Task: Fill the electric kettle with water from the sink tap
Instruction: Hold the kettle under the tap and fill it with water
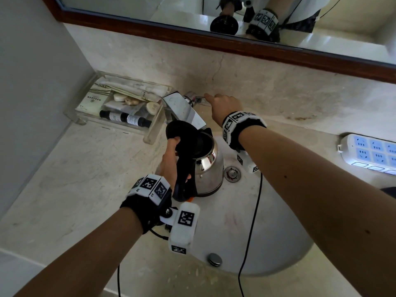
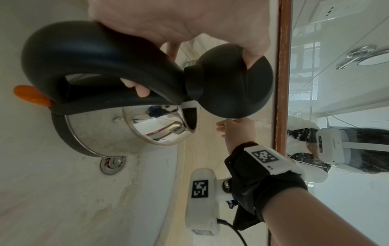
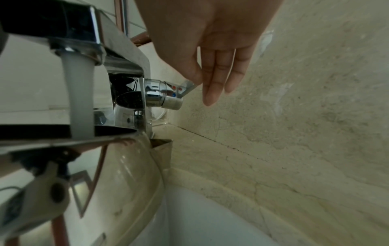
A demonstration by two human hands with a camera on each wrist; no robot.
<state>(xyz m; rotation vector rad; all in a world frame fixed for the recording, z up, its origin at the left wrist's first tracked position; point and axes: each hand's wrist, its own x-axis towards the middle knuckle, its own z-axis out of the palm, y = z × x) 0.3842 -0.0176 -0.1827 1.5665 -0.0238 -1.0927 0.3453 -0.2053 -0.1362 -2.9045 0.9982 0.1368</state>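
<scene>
- Filling step: left hand point(image 1: 170, 161) grips the kettle point(image 1: 209, 168) handle; water point(image 3: 81, 99) runs in.
- Right hand point(image 3: 210, 55), fingers straight, touches the tap lever point(image 3: 187, 86).
- Next: close lever when full.

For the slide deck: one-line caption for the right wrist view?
Water runs from the tap into the kettle; right hand on the lever.

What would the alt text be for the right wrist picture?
Water streams from a chrome tap into the open kettle below, while the right hand touches the tap lever with straight fingers, beside a marble wall.
</scene>
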